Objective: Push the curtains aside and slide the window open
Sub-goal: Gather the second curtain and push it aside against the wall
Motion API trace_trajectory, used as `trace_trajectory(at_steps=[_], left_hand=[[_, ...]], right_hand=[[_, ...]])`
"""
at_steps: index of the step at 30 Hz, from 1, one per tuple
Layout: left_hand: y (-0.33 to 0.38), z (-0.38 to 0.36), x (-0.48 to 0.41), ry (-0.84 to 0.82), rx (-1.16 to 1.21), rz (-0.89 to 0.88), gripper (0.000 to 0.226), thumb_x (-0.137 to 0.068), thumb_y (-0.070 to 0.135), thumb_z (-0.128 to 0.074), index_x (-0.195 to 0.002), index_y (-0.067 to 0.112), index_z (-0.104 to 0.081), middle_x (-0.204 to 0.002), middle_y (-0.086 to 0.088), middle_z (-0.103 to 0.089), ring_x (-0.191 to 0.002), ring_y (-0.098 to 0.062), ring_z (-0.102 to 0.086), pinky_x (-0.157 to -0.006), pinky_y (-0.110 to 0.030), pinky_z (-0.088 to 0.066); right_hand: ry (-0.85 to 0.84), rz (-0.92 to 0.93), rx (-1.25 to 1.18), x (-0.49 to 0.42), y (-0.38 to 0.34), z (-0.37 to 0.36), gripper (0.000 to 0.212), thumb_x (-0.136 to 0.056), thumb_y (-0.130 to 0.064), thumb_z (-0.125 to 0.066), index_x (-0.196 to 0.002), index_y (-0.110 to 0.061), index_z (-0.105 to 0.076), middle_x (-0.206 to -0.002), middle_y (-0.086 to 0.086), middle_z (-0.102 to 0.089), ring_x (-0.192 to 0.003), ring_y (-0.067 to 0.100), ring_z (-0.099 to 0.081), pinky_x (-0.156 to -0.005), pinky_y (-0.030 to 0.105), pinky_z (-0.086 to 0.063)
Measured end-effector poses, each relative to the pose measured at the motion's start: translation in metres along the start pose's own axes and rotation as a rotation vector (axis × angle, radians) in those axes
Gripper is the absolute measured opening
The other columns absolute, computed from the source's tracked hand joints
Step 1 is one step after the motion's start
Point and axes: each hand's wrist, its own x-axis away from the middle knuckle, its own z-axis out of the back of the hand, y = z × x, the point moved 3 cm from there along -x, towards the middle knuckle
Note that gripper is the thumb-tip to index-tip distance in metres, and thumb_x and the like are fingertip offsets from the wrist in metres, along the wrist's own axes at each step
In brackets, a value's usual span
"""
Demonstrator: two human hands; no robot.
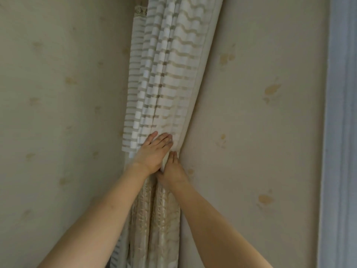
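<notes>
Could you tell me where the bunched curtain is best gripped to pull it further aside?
Likely at its pinched waist, where the left hand and right hand press the curtain. The folds are narrowest there. Come from the right edge, wrapping fingers around the bundle.

I have one view only, from the head camera, wide-angle. It faces forward and tilts up along a room corner, close to the gathered curtains [164, 78] at centre. Both forearms reach in from the near bottom edge. Wallpapered wall [260, 132] fills both sides; a pale frame [340, 132] runs down the far right.
</notes>
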Motion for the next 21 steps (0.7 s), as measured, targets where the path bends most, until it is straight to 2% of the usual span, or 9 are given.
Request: trace_trajectory(at_steps=[3, 6, 9, 13, 16, 19, 21], left_hand=[[0.017, 0.013, 0.008, 0.039, 0.005, -0.047, 0.059, -0.095, 0.020, -0.025, -0.154, 0.017, -0.030, -0.164, -0.002, -0.020, -0.153, -0.017, -0.012, -0.123, -0.041, 0.007], [0.036, 0.032, 0.018, 0.077, 0.012, -0.086, 0.065, -0.092, 0.020, -0.008, -0.152, 0.017, -0.034, -0.163, -0.002, -0.024, -0.152, -0.018, -0.016, -0.122, -0.040, 0.006], [0.058, 0.057, 0.031, 0.086, 0.018, -0.077, 0.057, -0.097, 0.019, -0.017, -0.151, 0.018, -0.035, -0.164, -0.001, -0.021, -0.153, -0.018, -0.013, -0.123, -0.042, 0.007], [0.094, 0.093, 0.050, 0.016, 0.039, -0.030, 0.047, -0.104, 0.019, -0.027, -0.150, 0.019, -0.035, -0.166, 0.000, -0.013, -0.154, -0.019, -0.002, -0.119, -0.042, 0.017], [0.120, 0.124, 0.064, 0.004, 0.049, -0.009, 0.044, -0.104, 0.023, -0.028, -0.145, 0.019, -0.043, -0.165, 0.000, -0.017, -0.153, -0.019, -0.004, -0.115, -0.042, 0.021], [0.146, 0.160, 0.083, 0.082, 0.074, -0.016, 0.040, -0.099, 0.019, -0.041, -0.135, 0.017, -0.058, -0.157, -0.004, -0.038, -0.150, -0.021, -0.023, -0.120, -0.045, 0.008], [0.163, 0.175, 0.095, 0.103, 0.122, -0.013, 0.039, -0.095, 0.014, -0.047, -0.131, 0.014, -0.062, -0.152, -0.006, -0.046, -0.148, -0.023, -0.030, -0.124, -0.045, -0.003]], right_hand=[[0.064, -0.026, -0.022, 0.022, 0.007, 0.004, 0.099, -0.092, -0.050, -0.053, -0.156, -0.002, 0.007, -0.165, 0.013, 0.005, -0.153, 0.021, -0.001, -0.123, 0.036, -0.012], [0.114, -0.053, -0.049, 0.050, 0.011, 0.008, 0.102, -0.090, -0.051, -0.056, -0.156, -0.002, 0.006, -0.165, 0.014, 0.006, -0.152, 0.023, -0.003, -0.123, 0.037, -0.012], [0.147, -0.066, -0.068, 0.075, 0.016, 0.013, 0.103, -0.090, -0.050, -0.056, -0.156, -0.002, 0.007, -0.165, 0.014, 0.008, -0.153, 0.023, -0.002, -0.123, 0.037, -0.013], [0.152, -0.082, -0.058, 0.112, 0.022, 0.025, 0.100, -0.092, -0.047, -0.053, -0.155, -0.003, 0.012, -0.165, 0.012, 0.012, -0.153, 0.022, 0.001, -0.123, 0.036, -0.015], [0.156, -0.067, -0.082, 0.145, 0.026, 0.039, 0.101, -0.091, -0.046, -0.055, -0.155, -0.003, 0.010, -0.165, 0.013, 0.009, -0.153, 0.023, -0.003, -0.122, 0.037, -0.018], [0.150, -0.045, -0.139, 0.181, 0.034, 0.059, 0.098, -0.092, -0.044, -0.055, -0.156, -0.004, 0.007, -0.165, 0.014, 0.005, -0.153, 0.024, -0.002, -0.122, 0.038, -0.018], [0.148, -0.027, -0.133, 0.203, 0.039, 0.073, 0.095, -0.093, -0.043, -0.054, -0.156, -0.003, 0.005, -0.165, 0.015, 0.003, -0.153, 0.024, 0.001, -0.123, 0.037, -0.014]])
